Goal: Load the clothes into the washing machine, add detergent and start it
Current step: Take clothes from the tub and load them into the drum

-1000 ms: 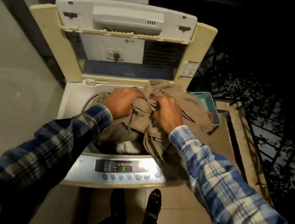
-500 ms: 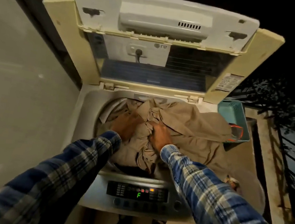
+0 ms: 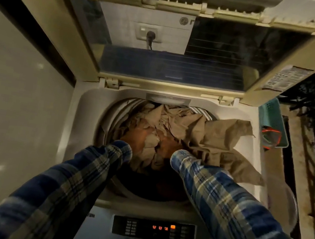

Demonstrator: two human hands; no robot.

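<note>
A top-loading washing machine (image 3: 88,111) stands open below me, its lid (image 3: 177,38) raised at the back. A tan garment (image 3: 218,136) fills the drum and drapes over the right rim. Both my arms in blue plaid sleeves reach down into the drum. My left hand (image 3: 135,136) and my right hand (image 3: 168,144) are sunk in the tan cloth, partly hidden by its folds, and press on it. Darker clothes lie underneath in the drum. The control panel (image 3: 154,229) at the front glows with orange lights.
A teal plastic basket (image 3: 272,120) with something orange in it sits to the right of the machine. A pale wall runs along the left. Dark railing and foliage lie to the right. A plugged wall socket (image 3: 149,33) shows through the lid window.
The view has come much closer over the machine. My hands have pushed the tan garment deeper into the drum, and less cloth hangs over the right rim.
</note>
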